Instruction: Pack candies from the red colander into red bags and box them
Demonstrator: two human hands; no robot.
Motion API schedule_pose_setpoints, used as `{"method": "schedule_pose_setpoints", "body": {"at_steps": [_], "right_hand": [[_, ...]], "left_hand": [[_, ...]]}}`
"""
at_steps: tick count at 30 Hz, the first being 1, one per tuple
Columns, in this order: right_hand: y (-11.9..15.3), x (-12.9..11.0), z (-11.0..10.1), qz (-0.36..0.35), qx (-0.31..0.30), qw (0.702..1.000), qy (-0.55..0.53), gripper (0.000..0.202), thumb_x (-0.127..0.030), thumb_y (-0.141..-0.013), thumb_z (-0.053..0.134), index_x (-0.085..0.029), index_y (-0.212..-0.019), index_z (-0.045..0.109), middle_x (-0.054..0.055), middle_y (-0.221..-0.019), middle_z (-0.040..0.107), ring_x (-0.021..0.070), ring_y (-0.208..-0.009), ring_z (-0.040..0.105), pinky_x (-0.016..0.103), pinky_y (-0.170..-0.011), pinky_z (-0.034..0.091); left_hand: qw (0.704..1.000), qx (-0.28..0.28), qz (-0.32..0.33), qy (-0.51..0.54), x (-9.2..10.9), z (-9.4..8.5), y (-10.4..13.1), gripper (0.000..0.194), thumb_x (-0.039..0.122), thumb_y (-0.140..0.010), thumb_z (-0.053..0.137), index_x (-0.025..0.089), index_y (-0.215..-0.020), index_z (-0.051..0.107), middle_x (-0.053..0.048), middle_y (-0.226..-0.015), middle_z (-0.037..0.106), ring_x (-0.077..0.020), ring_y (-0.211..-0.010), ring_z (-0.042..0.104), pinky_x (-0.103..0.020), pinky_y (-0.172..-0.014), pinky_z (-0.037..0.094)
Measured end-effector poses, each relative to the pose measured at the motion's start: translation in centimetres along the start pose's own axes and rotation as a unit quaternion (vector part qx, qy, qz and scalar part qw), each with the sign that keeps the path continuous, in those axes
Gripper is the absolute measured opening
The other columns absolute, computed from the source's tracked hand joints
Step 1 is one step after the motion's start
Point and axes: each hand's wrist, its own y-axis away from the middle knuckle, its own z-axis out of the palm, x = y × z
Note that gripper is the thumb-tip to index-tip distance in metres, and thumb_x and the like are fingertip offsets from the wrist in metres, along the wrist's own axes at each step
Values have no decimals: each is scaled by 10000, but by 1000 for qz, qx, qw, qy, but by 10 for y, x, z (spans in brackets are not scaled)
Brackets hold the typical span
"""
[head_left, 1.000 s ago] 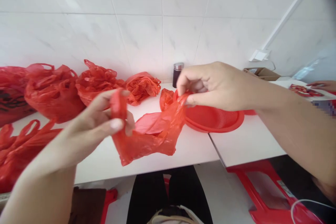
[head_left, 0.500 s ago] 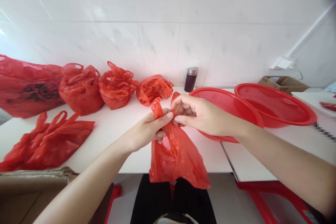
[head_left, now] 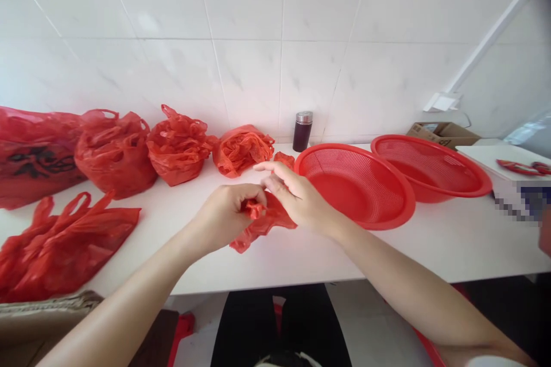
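Note:
My left hand (head_left: 228,215) is closed round the gathered top of a red plastic bag (head_left: 269,219), whose loose body spreads out beyond it over the white table. Just to the right, my right hand (head_left: 299,192) has its fingers extended and apart, above the bag and close to my left fingers. Behind my hands lies a crumpled red bag bundle (head_left: 243,150), with a small red piece (head_left: 284,159) beside it.
Red bag bundles (head_left: 176,146) line the wall at the left, and a flatter red bag (head_left: 69,246) lies nearer. A dark bottle (head_left: 302,132) stands behind a red basket (head_left: 353,189); another basket (head_left: 430,169) is farther right. A cardboard box (head_left: 51,309) is at lower left.
The bag has swung up from hanging over the table edge to above the table. My left hand has closed round its top; my right hand has let go and opened. The view has shifted right.

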Motion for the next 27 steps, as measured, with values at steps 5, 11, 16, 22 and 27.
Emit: {"method": "schedule_pose_setpoints", "body": {"at_steps": [5,11,16,22,27], "right_hand": [[-10,34,22,130,-39,968,-211,249,-369,-978,449,-268,-1182,548,7,-884,616,153,-813,597,321,-759,477],[6,32,18,117,-67,952,-274,234,-406,-925,557,-199,-816,559,-21,-798,522,112,-739,497,268,-720,416],[23,15,9,84,-12,959,-270,273,-392,-944,532,-203,-757,472,-24,-758,523,116,-753,510,285,-764,406],[59,23,4,120,-91,949,-278,290,-395,-946,538,-195,-745,478,-3,-701,587,127,-689,520,292,-710,389],[82,54,9,175,-84,943,-270,302,-403,-932,556,-181,-736,502,-1,-701,570,133,-693,528,298,-734,404]], "left_hand": [[959,193,125,-166,-17,14,-5,306,2,-698,414,202,-874,565,-17,-930,647,-126,-736,594,-211,-559,406],[964,167,145,-144,-31,12,5,290,105,-859,466,207,-1092,607,-40,-1028,691,-146,-849,659,-243,-729,496],[981,58,126,-134,-41,11,20,325,200,-915,437,207,-1169,640,-40,-852,702,-152,-730,654,-243,-662,497],[997,-26,57,-47,-62,-12,39,301,323,-956,436,239,-1008,721,-33,-886,705,-162,-816,656,-236,-763,498],[994,-76,-74,25,-88,-21,49,336,439,-925,458,251,-932,736,-26,-960,738,-207,-877,671,-277,-812,516]]}}
